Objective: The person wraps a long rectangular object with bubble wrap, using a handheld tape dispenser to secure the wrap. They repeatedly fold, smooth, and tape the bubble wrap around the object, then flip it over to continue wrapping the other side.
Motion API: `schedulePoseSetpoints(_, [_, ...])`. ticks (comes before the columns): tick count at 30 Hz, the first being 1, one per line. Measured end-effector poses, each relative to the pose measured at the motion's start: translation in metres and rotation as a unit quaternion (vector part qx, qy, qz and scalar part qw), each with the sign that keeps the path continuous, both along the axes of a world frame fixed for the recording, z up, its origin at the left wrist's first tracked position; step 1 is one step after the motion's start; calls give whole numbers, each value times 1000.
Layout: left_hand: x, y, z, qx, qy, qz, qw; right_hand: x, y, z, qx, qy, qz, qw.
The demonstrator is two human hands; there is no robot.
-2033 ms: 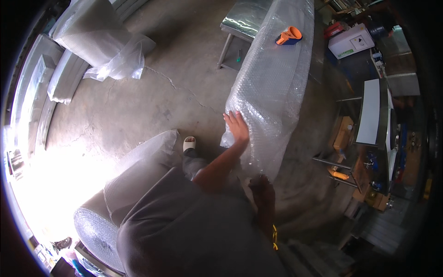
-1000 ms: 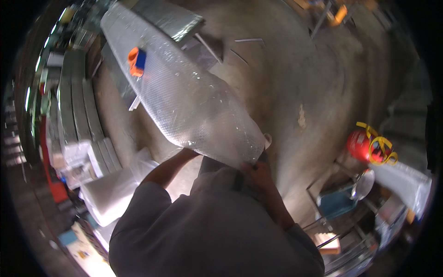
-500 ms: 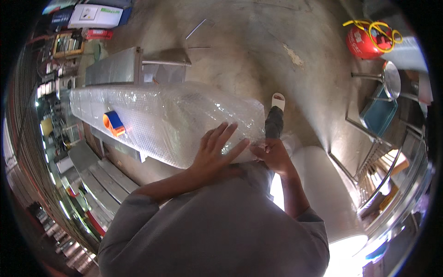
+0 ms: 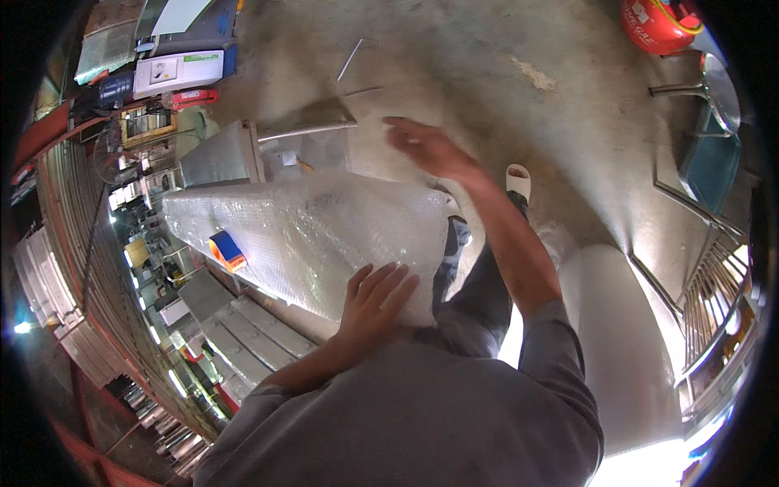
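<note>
A long, flat-sided bundle in clear bubble wrap (image 4: pixel 324 235) stretches out to the left in front of me. My left hand (image 4: pixel 377 300) lies on its near right part, fingers spread flat on the film. Past the far right corner of the bundle, my right hand (image 4: pixel 430 148) is in the air, slightly blurred, its fingers stretched out with nothing visible in them. An orange and blue tape dispenser (image 4: pixel 228 252) rests on top of the wrap, toward the left end.
A large white roll of wrapping (image 4: pixel 621 341) stands close on my right. Behind the bundle is a metal box-like piece (image 4: pixel 217 156). Metal lengths (image 4: pixel 251 333) lie at the near left. A red gas cylinder (image 4: pixel 657 24), a stool (image 4: pixel 718 93) and a wire rack (image 4: pixel 714 300) are off right.
My right hand has let go of the wrap's right edge and swung up and away past the far corner. My left hand still lies on the wrap. The view has shifted.
</note>
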State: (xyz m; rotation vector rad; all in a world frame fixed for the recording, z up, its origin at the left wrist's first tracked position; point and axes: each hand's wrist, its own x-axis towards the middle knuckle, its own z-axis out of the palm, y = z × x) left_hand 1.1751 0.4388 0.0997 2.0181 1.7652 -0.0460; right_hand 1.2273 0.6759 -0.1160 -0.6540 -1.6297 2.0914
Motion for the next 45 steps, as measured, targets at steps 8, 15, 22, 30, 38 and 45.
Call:
schedulePoseSetpoints(8, [8,-82,15,157,79,109,978,-90,-71,-5,143,52,256,955])
schedulePoseSetpoints(15, [19,-179,-7,-281,16,264,922,-71,-89,-16,97,36,196,975])
schedulePoseSetpoints(22, [-59,-161,-112,-19,71,26,997,-70,-116,-23,131,41,131,982])
schedulePoseSetpoints(30, [-72,-156,-106,-48,246,-214,944,-111,-197,-32,208,-75,-47,974])
schedulePoseSetpoints(38, [-57,-127,-95,-305,215,-37,927,-73,-199,-15,141,-12,-158,977])
schedulePoseSetpoints(45, [-26,-90,-75,-437,162,150,872,-52,-212,-20,57,68,-109,990])
